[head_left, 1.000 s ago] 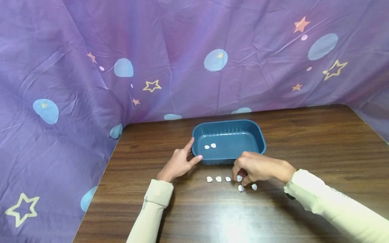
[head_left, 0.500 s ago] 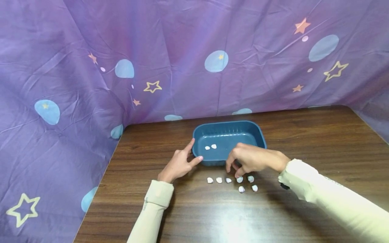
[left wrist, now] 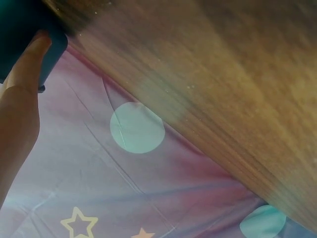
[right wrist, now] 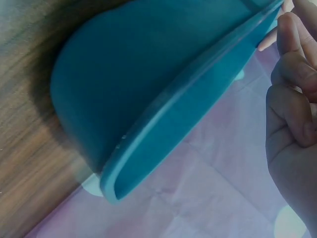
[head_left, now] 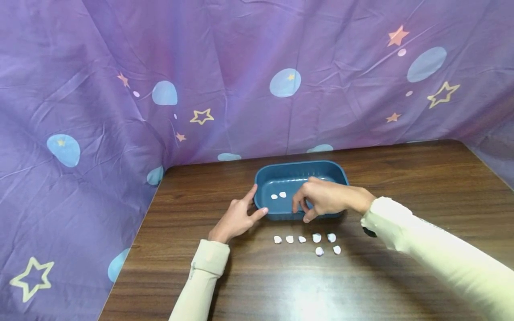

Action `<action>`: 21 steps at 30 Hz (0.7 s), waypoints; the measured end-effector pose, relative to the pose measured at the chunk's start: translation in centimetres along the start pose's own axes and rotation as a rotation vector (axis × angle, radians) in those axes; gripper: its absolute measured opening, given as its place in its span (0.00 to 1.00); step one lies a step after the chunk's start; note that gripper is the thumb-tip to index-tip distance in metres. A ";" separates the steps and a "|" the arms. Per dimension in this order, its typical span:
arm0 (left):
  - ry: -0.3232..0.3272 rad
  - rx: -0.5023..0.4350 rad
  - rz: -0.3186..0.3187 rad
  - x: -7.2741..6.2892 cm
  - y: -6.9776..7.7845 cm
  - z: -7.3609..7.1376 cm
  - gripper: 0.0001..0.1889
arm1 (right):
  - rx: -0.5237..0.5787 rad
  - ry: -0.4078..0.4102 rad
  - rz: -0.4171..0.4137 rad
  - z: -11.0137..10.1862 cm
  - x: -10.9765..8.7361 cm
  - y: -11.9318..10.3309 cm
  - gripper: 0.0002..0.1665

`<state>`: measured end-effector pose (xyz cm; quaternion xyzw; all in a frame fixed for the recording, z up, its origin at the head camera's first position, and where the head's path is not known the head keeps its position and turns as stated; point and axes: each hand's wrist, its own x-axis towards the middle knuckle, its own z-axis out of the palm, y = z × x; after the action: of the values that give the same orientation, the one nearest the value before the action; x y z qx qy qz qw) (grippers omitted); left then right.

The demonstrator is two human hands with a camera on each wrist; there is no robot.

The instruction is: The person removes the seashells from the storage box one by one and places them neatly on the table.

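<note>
A blue plastic basin (head_left: pixel 277 206) stands on the wooden table, with two small white pebble-like pieces (head_left: pixel 283 195) on its floor at the left. My left hand (head_left: pixel 234 220) touches the basin's left front corner, its thumb on the front rim and its index finger along the left side. Above the front rim hovers my right hand (head_left: pixel 323 196), fingers bent downward and apart from the thumb; no piece shows between them. The right wrist view has its lower fingers (right wrist: pixel 292 94) loosely curled. In front of the basin, several more white pieces (head_left: pixel 302 240) lie in two rows.
The brown table (head_left: pixel 192 187) reaches back to a purple curtain (head_left: pixel 241 67) printed with stars and blue spots. A bright glare spot falls on the table near the front.
My right hand has risen from the white pieces and moved left and away to the basin's front rim, uncovering one at the right of the back row. My left hand has stayed put.
</note>
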<state>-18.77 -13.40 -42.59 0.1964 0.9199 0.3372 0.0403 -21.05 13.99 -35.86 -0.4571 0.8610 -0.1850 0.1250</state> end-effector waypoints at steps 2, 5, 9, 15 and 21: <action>0.002 0.004 0.004 0.0 0.0 0.0 0.43 | 0.000 0.002 0.001 -0.1 0.3 0.1 0.15; 0.003 0.005 0.004 0.1 -0.1 0.1 0.43 | -0.010 0.003 0.006 -0.3 0.8 0.3 0.14; 0.007 0.006 0.001 0.0 -0.2 0.2 0.43 | -0.014 -0.005 0.017 -0.7 1.5 0.5 0.13; 0.005 0.005 -0.006 0.0 -0.3 0.3 0.43 | -0.009 -0.019 0.047 -1.0 2.4 1.0 0.14; -0.004 0.014 -0.017 0.0 -0.1 0.1 0.43 | -0.017 -0.011 0.049 -1.1 3.4 1.6 0.13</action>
<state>-18.81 -13.42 -42.70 0.1897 0.9236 0.3302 0.0436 -24.48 12.22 -35.71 -0.4377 0.8728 -0.1719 0.1303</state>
